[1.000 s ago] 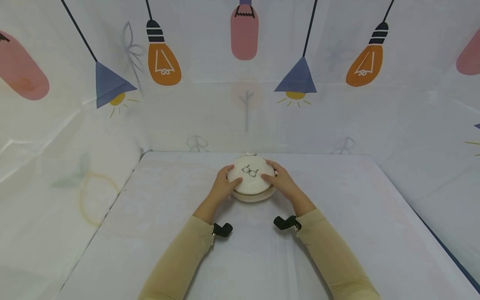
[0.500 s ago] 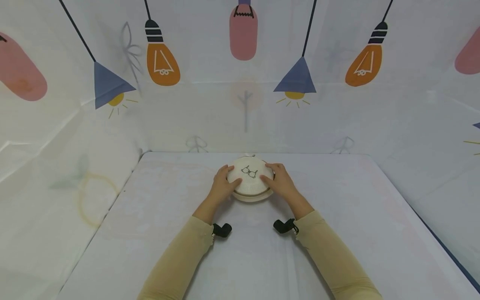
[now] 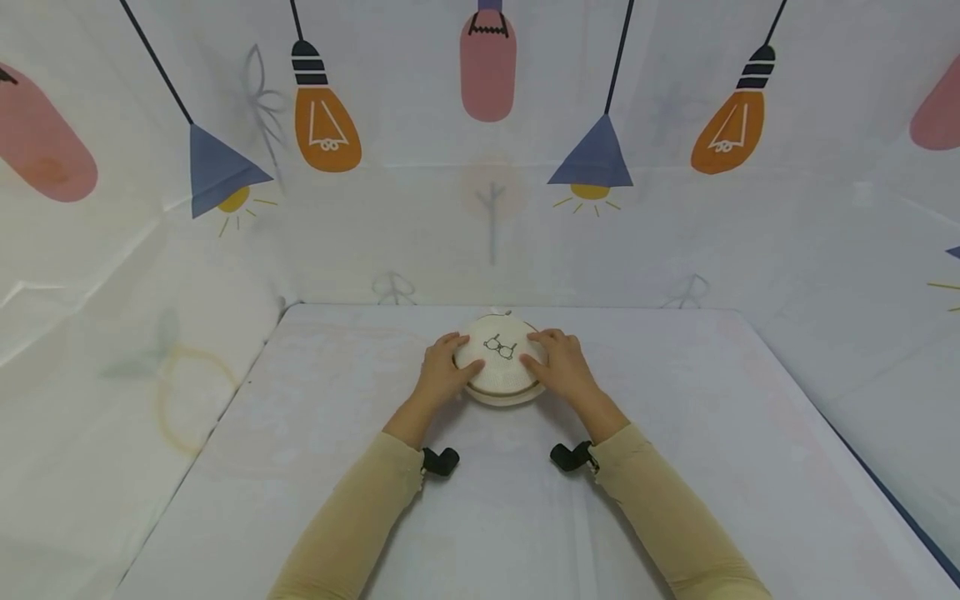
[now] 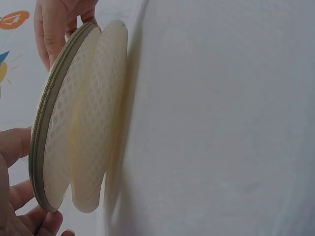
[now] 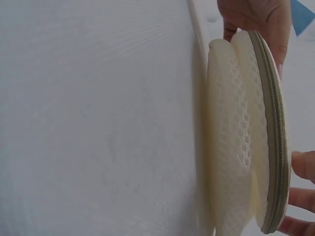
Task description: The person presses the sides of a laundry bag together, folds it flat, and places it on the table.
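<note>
A round cream mesh laundry bag [image 3: 501,372] with a line drawing of glasses on its top sits at the far middle of the table. My left hand [image 3: 440,368] holds its left side, thumb over the top. On the opposite side my right hand [image 3: 566,368] grips the rim the same way. Seen from the left wrist, the bag [image 4: 96,123] has a zipper round its upper rim and soft mesh walls folded into two layers. The right wrist view shows the bag's zipper edge [image 5: 275,132] beside the fingers [image 5: 302,196]. The bag's underside is hidden.
The white-covered table [image 3: 510,517] reaches back to a white cloth wall [image 3: 420,225] printed with lamps and bulbs. A black wrist camera mount [image 3: 440,462] sticks out from the left sleeve, another black mount [image 3: 572,456] from the right.
Both hands keep their hold on the bag. The right hand has shifted slightly left and nearer, and the bag's top has moved a little lower in the head view.
</note>
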A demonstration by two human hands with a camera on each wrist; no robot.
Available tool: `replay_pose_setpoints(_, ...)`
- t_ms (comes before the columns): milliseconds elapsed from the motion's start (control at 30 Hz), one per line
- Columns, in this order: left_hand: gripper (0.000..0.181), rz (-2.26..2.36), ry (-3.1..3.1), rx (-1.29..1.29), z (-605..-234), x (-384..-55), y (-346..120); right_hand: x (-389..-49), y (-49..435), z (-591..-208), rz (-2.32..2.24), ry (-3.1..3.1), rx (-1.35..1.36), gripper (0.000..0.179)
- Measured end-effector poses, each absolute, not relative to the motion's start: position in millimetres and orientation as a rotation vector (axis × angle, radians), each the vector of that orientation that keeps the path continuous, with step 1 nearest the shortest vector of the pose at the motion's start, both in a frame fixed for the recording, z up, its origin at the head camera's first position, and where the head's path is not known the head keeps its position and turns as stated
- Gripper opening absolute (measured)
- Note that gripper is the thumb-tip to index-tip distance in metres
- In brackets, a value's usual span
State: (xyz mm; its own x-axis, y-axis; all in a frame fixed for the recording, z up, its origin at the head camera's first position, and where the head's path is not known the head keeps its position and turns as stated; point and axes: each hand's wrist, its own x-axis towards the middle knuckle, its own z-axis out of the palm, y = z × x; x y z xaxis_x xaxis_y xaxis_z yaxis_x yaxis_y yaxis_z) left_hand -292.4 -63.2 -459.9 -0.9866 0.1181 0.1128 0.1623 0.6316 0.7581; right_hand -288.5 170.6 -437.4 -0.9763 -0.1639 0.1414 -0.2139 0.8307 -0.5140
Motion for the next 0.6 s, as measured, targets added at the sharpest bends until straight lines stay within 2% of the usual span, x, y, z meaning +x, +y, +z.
replay_pose_setpoints(300,0.061,-1.11,-2.855,-0.245,-453,-287,-69,-282,172,-433,0.696,-2.962,0.355,0.063)
replay_pose_setpoints(600,0.062,-0.976,-2.931,-0.316,-453,-286,-73,-277,174,-430,0.644,-2.981,0.406,0.061)
